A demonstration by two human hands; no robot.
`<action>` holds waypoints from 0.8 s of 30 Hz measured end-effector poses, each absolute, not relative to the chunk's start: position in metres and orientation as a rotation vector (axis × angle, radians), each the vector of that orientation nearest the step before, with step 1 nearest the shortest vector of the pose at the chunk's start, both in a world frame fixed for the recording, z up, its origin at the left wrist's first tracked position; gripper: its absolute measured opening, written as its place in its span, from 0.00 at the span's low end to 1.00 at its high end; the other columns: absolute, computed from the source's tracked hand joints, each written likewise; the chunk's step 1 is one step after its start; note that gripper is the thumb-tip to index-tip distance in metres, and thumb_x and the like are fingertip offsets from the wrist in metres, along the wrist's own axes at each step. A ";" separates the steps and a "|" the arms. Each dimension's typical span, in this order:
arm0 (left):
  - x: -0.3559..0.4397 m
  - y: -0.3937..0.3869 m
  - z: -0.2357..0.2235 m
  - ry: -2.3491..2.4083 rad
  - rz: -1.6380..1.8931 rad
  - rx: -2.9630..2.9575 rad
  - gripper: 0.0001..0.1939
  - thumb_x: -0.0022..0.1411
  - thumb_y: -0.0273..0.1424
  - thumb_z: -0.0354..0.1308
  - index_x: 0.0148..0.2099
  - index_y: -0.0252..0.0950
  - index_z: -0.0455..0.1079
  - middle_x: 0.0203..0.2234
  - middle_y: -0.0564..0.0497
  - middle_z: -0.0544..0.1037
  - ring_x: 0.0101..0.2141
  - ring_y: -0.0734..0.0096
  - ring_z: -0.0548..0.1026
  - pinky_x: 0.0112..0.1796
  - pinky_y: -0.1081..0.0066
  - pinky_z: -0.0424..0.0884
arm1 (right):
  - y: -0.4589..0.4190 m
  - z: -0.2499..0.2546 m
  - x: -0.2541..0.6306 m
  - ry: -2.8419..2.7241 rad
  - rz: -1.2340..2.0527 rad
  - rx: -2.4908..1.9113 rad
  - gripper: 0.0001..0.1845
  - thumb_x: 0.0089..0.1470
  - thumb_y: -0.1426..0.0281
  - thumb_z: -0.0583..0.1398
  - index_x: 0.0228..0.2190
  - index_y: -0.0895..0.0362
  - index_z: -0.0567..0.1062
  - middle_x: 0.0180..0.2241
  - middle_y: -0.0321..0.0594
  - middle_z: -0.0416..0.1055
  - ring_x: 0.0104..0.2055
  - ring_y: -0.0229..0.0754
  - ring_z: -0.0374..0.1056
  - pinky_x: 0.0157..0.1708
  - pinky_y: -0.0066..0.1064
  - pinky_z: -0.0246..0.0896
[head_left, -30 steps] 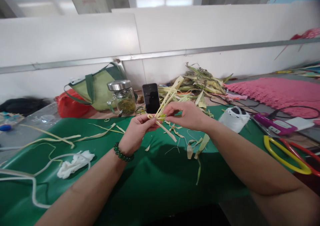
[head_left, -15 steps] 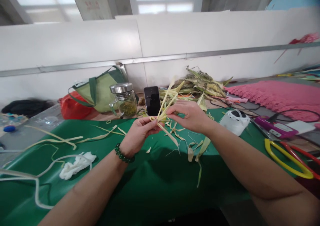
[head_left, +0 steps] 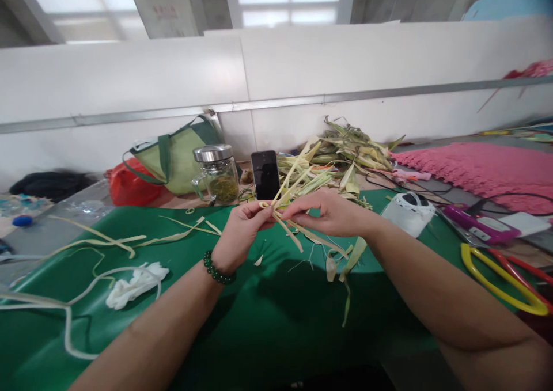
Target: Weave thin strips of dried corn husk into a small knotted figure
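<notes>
Between thumb and fingers, my left hand (head_left: 242, 230) pinches the crossing point of several pale yellow corn husk strips (head_left: 288, 185). Some strips rise up and to the right, while others hang down over the green cloth. A green bead bracelet (head_left: 218, 269) circles my left wrist. My right hand (head_left: 330, 213) is just right of that crossing, its thumb and forefinger closed on a husk strip (head_left: 322, 240) that slants down to the right. The fingertips of both hands are close together, and the other fingers of my right hand are partly hidden.
Green cloth (head_left: 268, 333) covers the table. Loose husk scraps (head_left: 354, 258) lie under my hands. Behind stand a phone (head_left: 265, 175), a glass mug (head_left: 225, 186) and a husk pile (head_left: 349, 146). Yellow and red scissors (head_left: 496, 284) are at right; white tubing (head_left: 64, 327) and crumpled tissue (head_left: 133, 287) are at left.
My right hand has moved slightly down, and one strip that pointed up now slants down to the right under it. My left hand keeps its pinch. The whole view has shifted a little.
</notes>
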State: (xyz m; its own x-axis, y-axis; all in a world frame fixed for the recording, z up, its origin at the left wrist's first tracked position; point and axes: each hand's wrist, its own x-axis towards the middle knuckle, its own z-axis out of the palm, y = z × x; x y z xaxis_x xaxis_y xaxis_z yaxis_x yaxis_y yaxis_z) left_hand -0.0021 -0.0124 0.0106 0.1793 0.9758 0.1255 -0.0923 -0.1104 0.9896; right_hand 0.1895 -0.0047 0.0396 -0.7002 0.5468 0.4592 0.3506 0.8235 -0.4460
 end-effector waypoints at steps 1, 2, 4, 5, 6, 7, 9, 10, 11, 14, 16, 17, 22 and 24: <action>-0.002 -0.012 0.011 0.953 1.187 1.323 0.12 0.46 0.37 0.67 0.32 0.34 0.78 0.27 0.50 0.80 0.28 0.72 0.74 0.34 0.74 0.71 | -0.005 0.039 0.189 -2.423 0.449 -0.629 0.12 0.52 0.77 0.56 0.36 0.56 0.77 0.34 0.37 0.78 0.34 0.36 0.72 0.34 0.24 0.64; -0.003 -0.012 0.010 0.951 1.182 1.331 0.12 0.46 0.37 0.67 0.32 0.35 0.78 0.27 0.50 0.80 0.28 0.72 0.74 0.34 0.74 0.71 | -0.004 0.039 0.189 -2.433 0.445 -0.610 0.14 0.51 0.77 0.56 0.37 0.55 0.77 0.36 0.37 0.78 0.36 0.36 0.73 0.35 0.24 0.65; -0.003 -0.011 0.010 0.946 1.177 1.337 0.12 0.45 0.37 0.67 0.32 0.35 0.78 0.27 0.50 0.80 0.28 0.73 0.74 0.34 0.74 0.71 | -0.004 0.037 0.188 -2.438 0.394 -0.583 0.14 0.51 0.78 0.57 0.38 0.54 0.77 0.37 0.36 0.77 0.37 0.36 0.73 0.37 0.24 0.65; -0.004 -0.011 0.009 0.945 1.177 1.335 0.13 0.45 0.37 0.67 0.33 0.35 0.78 0.27 0.50 0.80 0.28 0.72 0.74 0.35 0.73 0.71 | -0.003 0.036 0.187 -2.433 0.351 -0.564 0.13 0.52 0.77 0.57 0.37 0.54 0.78 0.37 0.36 0.77 0.37 0.36 0.73 0.37 0.24 0.65; -0.003 -0.010 0.009 0.946 1.172 1.332 0.13 0.45 0.37 0.67 0.33 0.35 0.78 0.27 0.50 0.80 0.28 0.72 0.74 0.35 0.73 0.71 | -0.003 0.034 0.187 -2.424 0.304 -0.541 0.12 0.53 0.76 0.57 0.37 0.54 0.78 0.37 0.36 0.77 0.37 0.36 0.73 0.37 0.24 0.65; -0.003 -0.010 0.009 0.950 1.169 1.332 0.13 0.45 0.37 0.67 0.33 0.35 0.79 0.27 0.50 0.80 0.28 0.72 0.74 0.35 0.72 0.71 | -0.003 0.033 0.186 -2.416 0.259 -0.525 0.11 0.54 0.75 0.57 0.36 0.54 0.78 0.36 0.37 0.77 0.37 0.36 0.73 0.37 0.24 0.65; -0.002 -0.011 0.009 0.968 1.169 1.353 0.13 0.44 0.37 0.68 0.33 0.35 0.79 0.26 0.50 0.80 0.28 0.72 0.73 0.34 0.72 0.71 | -0.004 0.030 0.184 -2.402 0.165 -0.513 0.11 0.57 0.73 0.55 0.35 0.55 0.78 0.36 0.38 0.77 0.37 0.36 0.73 0.36 0.25 0.65; -0.002 -0.012 0.010 0.978 1.170 1.377 0.13 0.44 0.36 0.68 0.33 0.35 0.79 0.26 0.50 0.80 0.28 0.72 0.73 0.34 0.73 0.71 | -0.005 0.028 0.184 -2.393 0.116 -0.517 0.11 0.58 0.72 0.55 0.36 0.55 0.78 0.36 0.40 0.77 0.37 0.37 0.72 0.36 0.25 0.65; -0.001 -0.012 0.011 0.985 1.170 1.405 0.12 0.43 0.35 0.68 0.32 0.35 0.79 0.26 0.50 0.79 0.28 0.72 0.73 0.33 0.73 0.70 | -0.005 0.026 0.183 -2.382 0.068 -0.521 0.12 0.58 0.72 0.54 0.37 0.55 0.78 0.37 0.41 0.76 0.38 0.37 0.72 0.36 0.26 0.65; 0.001 -0.015 0.013 0.980 1.166 1.474 0.10 0.43 0.34 0.68 0.30 0.35 0.79 0.24 0.51 0.79 0.27 0.71 0.72 0.32 0.73 0.70 | -0.007 0.022 0.179 -2.345 -0.042 -0.531 0.13 0.60 0.71 0.52 0.38 0.57 0.77 0.39 0.44 0.74 0.38 0.38 0.71 0.37 0.28 0.65; 0.003 -0.015 0.012 0.963 1.161 1.489 0.09 0.43 0.33 0.68 0.29 0.35 0.78 0.22 0.52 0.78 0.27 0.71 0.73 0.32 0.73 0.70 | -0.007 0.019 0.175 -2.318 -0.081 -0.576 0.13 0.60 0.70 0.52 0.36 0.59 0.77 0.36 0.45 0.74 0.36 0.39 0.70 0.36 0.28 0.65; 0.003 -0.015 0.012 0.955 1.156 1.495 0.08 0.43 0.33 0.67 0.28 0.35 0.78 0.22 0.52 0.78 0.27 0.70 0.73 0.32 0.73 0.70 | -0.006 0.017 0.173 -2.301 -0.094 -0.607 0.13 0.60 0.70 0.53 0.34 0.59 0.77 0.34 0.44 0.74 0.35 0.39 0.70 0.36 0.28 0.64; 0.004 -0.016 0.009 0.933 1.103 1.518 0.07 0.46 0.33 0.65 0.26 0.34 0.77 0.21 0.51 0.79 0.27 0.70 0.74 0.34 0.71 0.71 | -0.004 0.014 0.169 -2.179 -0.092 -0.735 0.08 0.56 0.72 0.57 0.27 0.59 0.74 0.28 0.39 0.69 0.31 0.36 0.66 0.31 0.25 0.59; 0.004 -0.016 0.009 0.924 1.090 1.508 0.08 0.47 0.34 0.64 0.27 0.34 0.77 0.22 0.51 0.79 0.27 0.69 0.75 0.35 0.70 0.72 | -0.003 0.015 0.169 -2.157 -0.063 -0.780 0.08 0.54 0.72 0.59 0.24 0.59 0.73 0.27 0.37 0.67 0.29 0.34 0.64 0.28 0.24 0.55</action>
